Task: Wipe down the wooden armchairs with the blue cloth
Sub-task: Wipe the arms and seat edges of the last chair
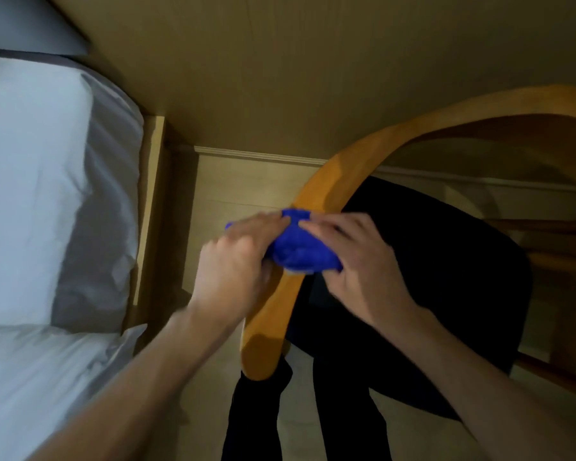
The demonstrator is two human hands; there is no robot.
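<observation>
Both the left hand (pixel 238 257) and the right hand (pixel 353 261) have fingers curled on the cloth (pixel 296 242), wiping the armrest (pixel 273 314); the next move is probably sliding along its curve.

The blue cloth (pixel 296 247) is bunched into a wad lying on the curved armrest of the wooden armchair (pixel 316 191). The armchair's orange-brown frame sweeps round a dark seat.

White-sheeted bed (pixel 30 194) left, beige wall (pixel 280 61), pale floor (pixel 220 188), dim light.
</observation>
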